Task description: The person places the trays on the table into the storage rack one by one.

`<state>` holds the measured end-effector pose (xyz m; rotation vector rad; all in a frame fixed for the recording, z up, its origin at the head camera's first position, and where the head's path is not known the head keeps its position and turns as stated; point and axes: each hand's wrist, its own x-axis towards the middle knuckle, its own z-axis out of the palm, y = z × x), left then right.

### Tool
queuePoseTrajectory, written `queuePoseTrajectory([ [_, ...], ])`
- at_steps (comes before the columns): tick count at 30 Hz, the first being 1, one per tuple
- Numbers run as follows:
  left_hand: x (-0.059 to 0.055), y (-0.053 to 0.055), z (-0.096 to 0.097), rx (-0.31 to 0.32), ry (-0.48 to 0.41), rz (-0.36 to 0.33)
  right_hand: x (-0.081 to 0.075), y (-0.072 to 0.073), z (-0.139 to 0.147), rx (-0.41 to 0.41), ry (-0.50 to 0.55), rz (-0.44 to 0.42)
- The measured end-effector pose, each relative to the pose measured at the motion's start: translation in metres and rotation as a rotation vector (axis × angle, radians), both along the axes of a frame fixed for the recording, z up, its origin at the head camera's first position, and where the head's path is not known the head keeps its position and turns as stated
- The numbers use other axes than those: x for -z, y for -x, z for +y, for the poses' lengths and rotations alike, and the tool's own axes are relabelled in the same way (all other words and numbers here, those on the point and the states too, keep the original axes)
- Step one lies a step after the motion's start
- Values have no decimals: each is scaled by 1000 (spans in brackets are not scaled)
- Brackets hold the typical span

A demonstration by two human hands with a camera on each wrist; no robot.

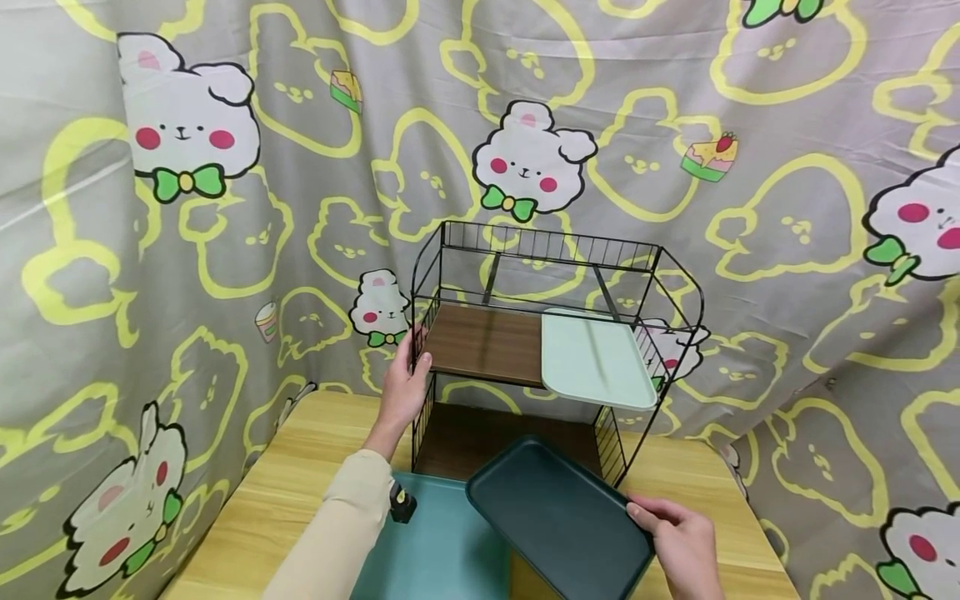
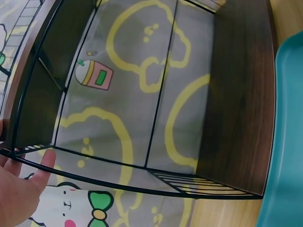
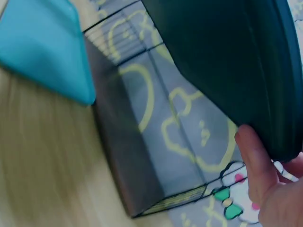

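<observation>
The left hand [image 1: 405, 387] grips the left side of the black wire rack [image 2: 241, 94] at upper-shelf level, thumb on the inner side and fingers outside the frame. The right hand [image 1: 678, 537] pinches the dark green tray [image 1: 562, 521] at its right edge, near a corner. The dark green tray is tilted, in front of the rack's lower right portion. On the brown upper shelf [image 1: 483, 346], a pale green tray [image 1: 596, 358] occupies the right half — its front edge projects beyond the shelf edge. A teal tray [image 1: 435, 533] lies before the lower shelf [image 1: 502, 429]. The rack stands on a wooden table [image 1: 285, 467], with a patterned curtain [image 1: 645, 50] behind.
</observation>
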<state>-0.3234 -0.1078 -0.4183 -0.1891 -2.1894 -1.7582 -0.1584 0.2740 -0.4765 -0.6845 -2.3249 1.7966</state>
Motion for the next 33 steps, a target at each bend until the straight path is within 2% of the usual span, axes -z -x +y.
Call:
queuePoseTrajectory([
  [7, 1, 1, -2, 13, -1, 4, -23, -6, -23, 50, 50, 66],
  [14, 1, 1, -3, 28, -4, 2, -45, -9, -39, 48, 157, 108],
  [22, 0, 0, -4, 44, -8, -9, -68, -11, -54, 74, 217, 157],
  [33, 1, 2, -6, 64, 8, 24, -90, -5, -82, 190, 263, 283],
])
